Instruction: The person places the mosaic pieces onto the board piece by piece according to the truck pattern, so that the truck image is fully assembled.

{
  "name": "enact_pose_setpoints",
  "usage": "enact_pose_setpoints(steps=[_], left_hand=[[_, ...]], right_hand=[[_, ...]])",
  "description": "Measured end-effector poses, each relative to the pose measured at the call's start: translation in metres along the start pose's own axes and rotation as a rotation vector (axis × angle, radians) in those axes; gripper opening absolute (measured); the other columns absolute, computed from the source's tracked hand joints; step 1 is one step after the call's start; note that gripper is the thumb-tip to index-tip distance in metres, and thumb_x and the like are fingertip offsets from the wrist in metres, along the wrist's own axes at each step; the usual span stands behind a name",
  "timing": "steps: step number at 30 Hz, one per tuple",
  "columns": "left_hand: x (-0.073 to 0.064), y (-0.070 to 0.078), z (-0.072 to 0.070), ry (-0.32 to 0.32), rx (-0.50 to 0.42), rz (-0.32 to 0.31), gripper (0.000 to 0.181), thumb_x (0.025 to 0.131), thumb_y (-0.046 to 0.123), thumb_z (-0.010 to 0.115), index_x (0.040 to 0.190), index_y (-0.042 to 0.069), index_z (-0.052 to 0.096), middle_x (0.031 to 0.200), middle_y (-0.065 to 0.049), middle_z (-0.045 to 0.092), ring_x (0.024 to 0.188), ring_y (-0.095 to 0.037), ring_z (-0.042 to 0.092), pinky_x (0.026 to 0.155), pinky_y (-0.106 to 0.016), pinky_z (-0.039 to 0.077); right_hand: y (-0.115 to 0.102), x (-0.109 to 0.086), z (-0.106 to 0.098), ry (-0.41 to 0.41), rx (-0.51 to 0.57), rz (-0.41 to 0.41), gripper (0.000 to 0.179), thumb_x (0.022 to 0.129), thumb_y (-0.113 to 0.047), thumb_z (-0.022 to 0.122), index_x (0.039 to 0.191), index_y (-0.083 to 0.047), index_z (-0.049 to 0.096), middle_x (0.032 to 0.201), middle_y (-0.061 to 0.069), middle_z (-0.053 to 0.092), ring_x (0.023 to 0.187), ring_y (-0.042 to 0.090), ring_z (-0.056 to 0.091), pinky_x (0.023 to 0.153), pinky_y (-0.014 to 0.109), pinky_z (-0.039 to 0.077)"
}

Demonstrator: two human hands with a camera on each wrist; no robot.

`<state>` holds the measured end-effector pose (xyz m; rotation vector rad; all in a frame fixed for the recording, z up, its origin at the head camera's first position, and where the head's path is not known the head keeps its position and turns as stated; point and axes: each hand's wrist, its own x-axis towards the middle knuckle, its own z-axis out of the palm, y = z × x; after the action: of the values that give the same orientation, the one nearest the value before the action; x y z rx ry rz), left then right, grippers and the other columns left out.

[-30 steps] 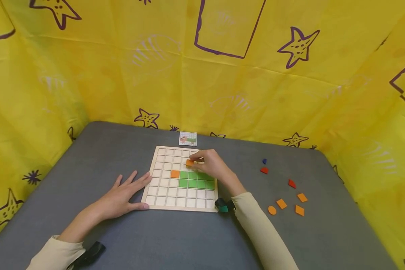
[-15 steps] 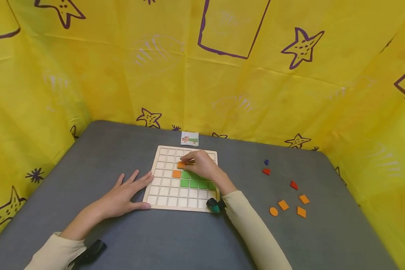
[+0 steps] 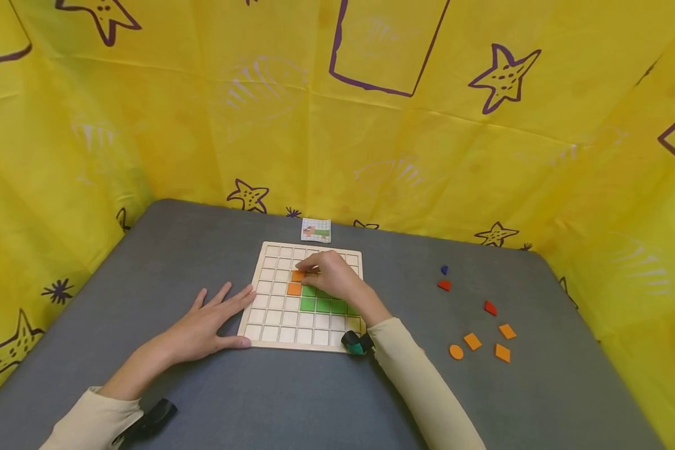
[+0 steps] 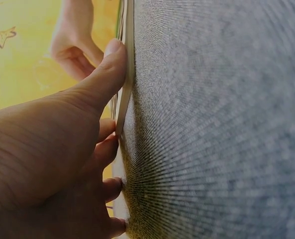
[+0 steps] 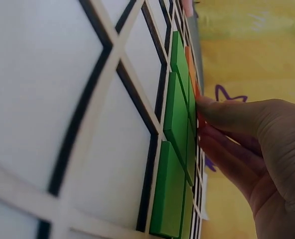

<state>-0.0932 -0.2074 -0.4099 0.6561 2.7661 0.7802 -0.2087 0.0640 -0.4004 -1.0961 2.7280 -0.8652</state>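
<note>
My right hand pinches an orange square tile between thumb and fingers, low over the wooden grid board. Just in front of it on the board lies another orange square tile. Green square tiles fill cells in two rows to the right, partly hidden under my hand. In the right wrist view, the fingertips are right beside the green tiles. My left hand lies with spread, straight fingers at the board's left edge; in the left wrist view its thumb touches the board's edge.
A small printed card lies behind the board. To the right on the grey table are several loose orange squares, an orange round piece, two red pieces and a blue piece. A yellow cloth hangs behind.
My right hand has moved left and lower over the board with the orange tile, which now sits just behind the other orange tile. My left hand has stayed in place.
</note>
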Motion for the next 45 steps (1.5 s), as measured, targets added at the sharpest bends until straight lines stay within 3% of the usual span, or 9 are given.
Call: enact_pose_setpoints(steps=[22, 31, 45], left_hand=[[0.001, 0.002, 0.005, -0.013, -0.026, -0.009, 0.096, 0.08, 0.061, 0.069, 0.154, 0.013, 0.033, 0.16, -0.011, 0.027, 0.145, -0.05, 0.01, 0.107, -0.072, -0.002], [0.001, 0.003, 0.005, -0.006, -0.027, -0.002, 0.095, 0.079, 0.06, 0.069, 0.154, 0.013, 0.034, 0.159, -0.011, 0.028, 0.145, -0.05, 0.01, 0.108, -0.071, -0.002], [-0.001, 0.0, 0.0, 0.012, -0.016, 0.021, 0.096, 0.08, 0.062, 0.068, 0.154, 0.012, 0.033, 0.159, -0.012, 0.028, 0.145, -0.049, 0.011, 0.108, -0.07, -0.002]], right_hand=[[-0.003, -0.008, 0.001, -0.003, -0.069, 0.018, 0.024, 0.089, -0.012, 0.074, 0.113, -0.008, 0.075, 0.108, 0.001, 0.074, 0.099, 0.012, 0.068, 0.086, 0.021, 0.051], [-0.001, -0.016, -0.007, 0.006, -0.044, 0.032, 0.025, 0.09, -0.011, 0.071, 0.114, -0.004, 0.073, 0.109, 0.006, 0.073, 0.099, 0.016, 0.069, 0.087, 0.025, 0.052], [0.017, -0.042, -0.033, 0.123, 0.037, 0.011, 0.025, 0.087, -0.002, 0.072, 0.112, 0.002, 0.073, 0.105, 0.012, 0.073, 0.092, 0.022, 0.07, 0.084, 0.027, 0.055]])
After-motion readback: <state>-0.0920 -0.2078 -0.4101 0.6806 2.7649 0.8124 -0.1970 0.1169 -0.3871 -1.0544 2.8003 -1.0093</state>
